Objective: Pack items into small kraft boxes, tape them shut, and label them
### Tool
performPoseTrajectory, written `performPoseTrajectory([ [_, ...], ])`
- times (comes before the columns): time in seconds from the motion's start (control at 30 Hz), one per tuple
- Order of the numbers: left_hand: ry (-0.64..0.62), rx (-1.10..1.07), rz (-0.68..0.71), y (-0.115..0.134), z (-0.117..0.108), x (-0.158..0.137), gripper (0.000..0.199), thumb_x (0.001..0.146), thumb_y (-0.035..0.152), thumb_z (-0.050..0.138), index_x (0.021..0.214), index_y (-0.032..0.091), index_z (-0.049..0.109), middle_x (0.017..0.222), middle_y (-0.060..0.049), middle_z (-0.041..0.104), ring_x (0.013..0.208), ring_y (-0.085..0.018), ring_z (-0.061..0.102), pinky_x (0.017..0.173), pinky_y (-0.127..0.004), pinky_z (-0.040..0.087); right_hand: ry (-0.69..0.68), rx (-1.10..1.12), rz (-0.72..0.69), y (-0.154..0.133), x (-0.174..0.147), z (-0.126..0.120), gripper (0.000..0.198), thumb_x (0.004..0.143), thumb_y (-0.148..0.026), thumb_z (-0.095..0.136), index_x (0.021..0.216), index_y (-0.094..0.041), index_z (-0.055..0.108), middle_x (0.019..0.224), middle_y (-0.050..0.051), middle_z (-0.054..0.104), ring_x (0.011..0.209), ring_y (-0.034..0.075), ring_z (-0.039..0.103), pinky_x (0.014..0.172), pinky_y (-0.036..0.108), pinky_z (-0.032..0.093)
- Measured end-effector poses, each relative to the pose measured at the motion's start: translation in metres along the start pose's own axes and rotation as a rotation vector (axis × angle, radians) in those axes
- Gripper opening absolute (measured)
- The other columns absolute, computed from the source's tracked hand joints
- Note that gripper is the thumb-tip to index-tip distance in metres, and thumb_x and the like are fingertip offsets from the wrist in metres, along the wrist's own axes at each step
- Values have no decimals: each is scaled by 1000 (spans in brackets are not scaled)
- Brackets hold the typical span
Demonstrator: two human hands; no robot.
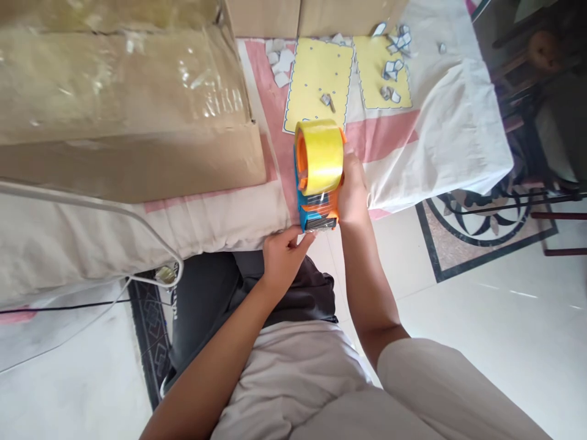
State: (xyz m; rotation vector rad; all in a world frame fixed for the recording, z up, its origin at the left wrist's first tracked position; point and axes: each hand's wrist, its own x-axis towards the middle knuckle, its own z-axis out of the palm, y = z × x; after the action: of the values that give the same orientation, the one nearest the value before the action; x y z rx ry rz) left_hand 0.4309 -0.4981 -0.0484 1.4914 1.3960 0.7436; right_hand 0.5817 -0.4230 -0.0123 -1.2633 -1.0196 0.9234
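Note:
My right hand point(354, 189) grips a blue and orange tape dispenser point(302, 211) from its right side, over the table's front edge. On the dispenser sits a big roll of yellowish packing tape point(324, 157). My left hand point(287, 253) is at the dispenser's lower end, by the dark cutting edge, with thumb and a finger pinched at the clear tape's end. The tape between them is thin and hard to see. Part of the right hand's fingers is hidden behind the dispenser.
A large taped cardboard box point(128, 91) fills the table's left side, with another box point(275, 15) behind. Two yellow sheets point(316, 76) and several crumpled paper scraps point(283, 61) lie on the pink and white tablecloth point(449, 140). A white bent tube point(151, 223) crosses the lower left.

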Motion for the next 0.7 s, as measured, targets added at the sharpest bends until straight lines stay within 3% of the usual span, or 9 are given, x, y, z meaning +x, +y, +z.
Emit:
performPoseTrajectory([
  [0.13, -38, -101, -15, 5, -4, -5, 51, 85, 49, 70, 58, 20, 38, 59, 7, 20, 58, -10, 23, 58, -26, 25, -10, 35, -7, -2, 2, 3, 57, 92, -79, 46, 87, -25, 63, 100, 3, 71, 115, 31, 71, 77, 45, 67],
  [0.3, -46, -94, -18, 8, -7, -14, 21, 86, 41, 70, 82, 21, 67, 58, 8, 27, 57, -11, 27, 57, -25, 26, 36, 85, -13, 9, 6, 1, 55, 94, -77, 42, 86, -26, 60, 89, 1, 68, 105, 26, 73, 76, 43, 66],
  [0.37, -71, -54, -45, 8, -7, -12, 22, 83, 41, 72, 90, 20, 70, 56, 10, 29, 56, -11, 29, 56, -25, 26, 45, 89, -24, 12, 8, 1, 54, 95, -76, 42, 82, -26, 58, 86, 1, 66, 100, 24, 73, 74, 40, 66],
  [0.53, -127, 63, 36, 9, -8, -4, 24, 82, 41, 74, 78, 18, 69, 54, 9, 30, 54, -11, 31, 57, -27, 25, 13, 85, -21, 12, 11, 1, 58, 93, -79, 42, 80, -25, 58, 85, 1, 66, 91, 22, 73, 71, 38, 64],
  [0.7, -161, 108, 102, 1, -15, -4, 28, 91, 42, 65, 98, 20, 83, 56, 5, 45, 57, -11, 41, 61, -26, 29, 11, 108, 37, 8, 9, 4, 61, 92, -81, 42, 92, -24, 63, 85, 2, 65, 93, 21, 72, 76, 36, 63],
])
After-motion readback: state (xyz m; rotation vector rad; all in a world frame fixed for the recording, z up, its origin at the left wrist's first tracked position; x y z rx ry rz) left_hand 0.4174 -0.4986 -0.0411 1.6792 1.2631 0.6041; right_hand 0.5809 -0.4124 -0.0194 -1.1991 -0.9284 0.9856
